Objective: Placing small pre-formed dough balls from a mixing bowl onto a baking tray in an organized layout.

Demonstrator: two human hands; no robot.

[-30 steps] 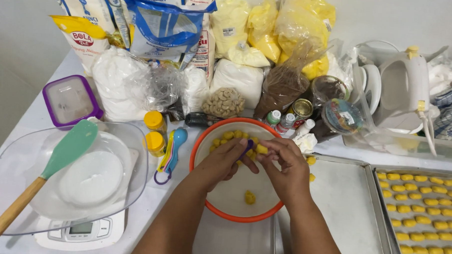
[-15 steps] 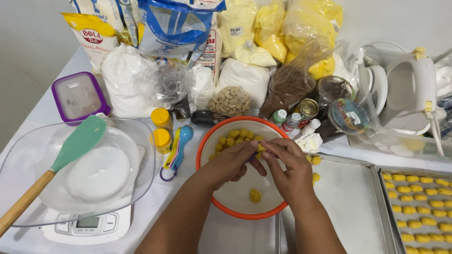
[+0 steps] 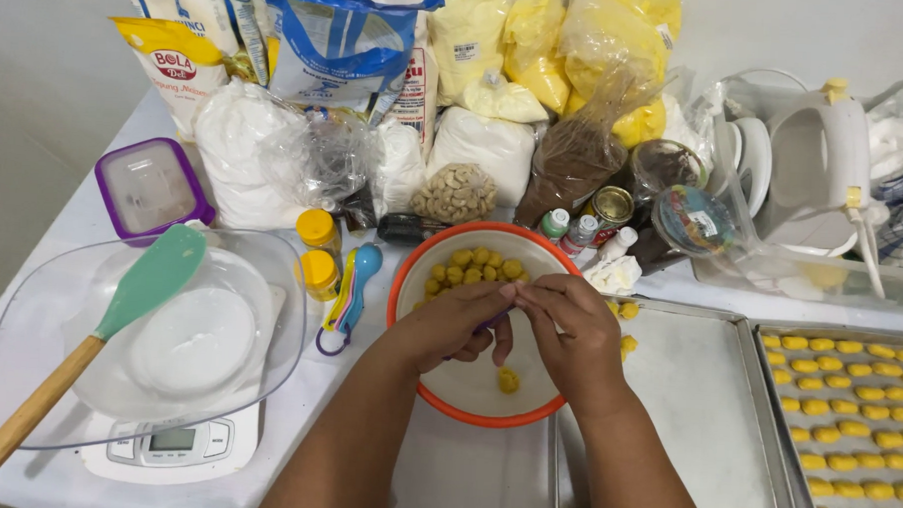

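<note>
Crowded with bags and jars, the white worktop (image 3: 62,230) carries an orange-rimmed bowl (image 3: 410,283). Left hand (image 3: 449,324) and right hand (image 3: 569,333) have drawn closer together, fingertips pinching something small, unidentifiable; a yellow dough ball (image 3: 507,379) lies beneath.

Both hands, left hand (image 3: 456,324) and right hand (image 3: 572,328), have drawn closer over the orange-rimmed bowl (image 3: 411,273), fingertips now meeting; a lone yellow dough ball (image 3: 508,380) sits below them.

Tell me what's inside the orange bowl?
The orange bowl holds yellow dough balls at the back and one piece near the front. Both hands cover the middle.
</note>
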